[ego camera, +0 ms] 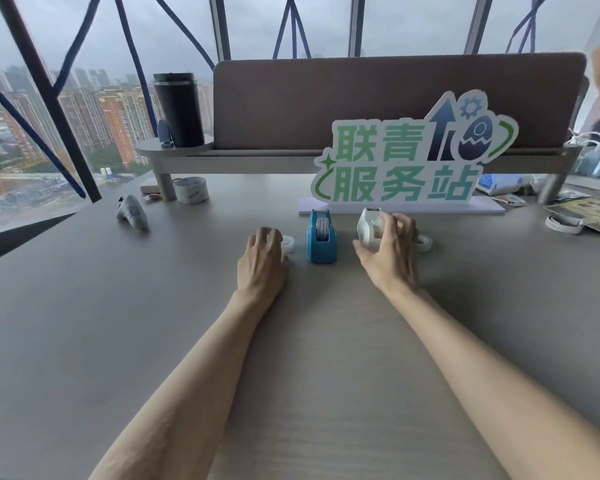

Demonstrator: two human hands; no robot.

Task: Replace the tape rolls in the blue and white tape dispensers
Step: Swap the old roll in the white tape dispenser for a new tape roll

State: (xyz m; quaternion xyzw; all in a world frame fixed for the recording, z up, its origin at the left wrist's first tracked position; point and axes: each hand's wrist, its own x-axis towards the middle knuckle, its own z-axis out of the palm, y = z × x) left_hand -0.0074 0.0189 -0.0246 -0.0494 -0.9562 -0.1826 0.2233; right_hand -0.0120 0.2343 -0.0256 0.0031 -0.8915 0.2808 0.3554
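Left hand (262,261) cupped over small roll (288,244); right hand (390,249) gripping white dispenser (368,226); blue dispenser (321,237) between, on bench (118,306).

— Where does everything sit from the dispenser (321,237) with the roll in it?

— My left hand (262,259) is left of it, over a roll (287,243). My right hand (390,247) is right, on the other dispenser (368,227). The sign (406,161) stands behind.
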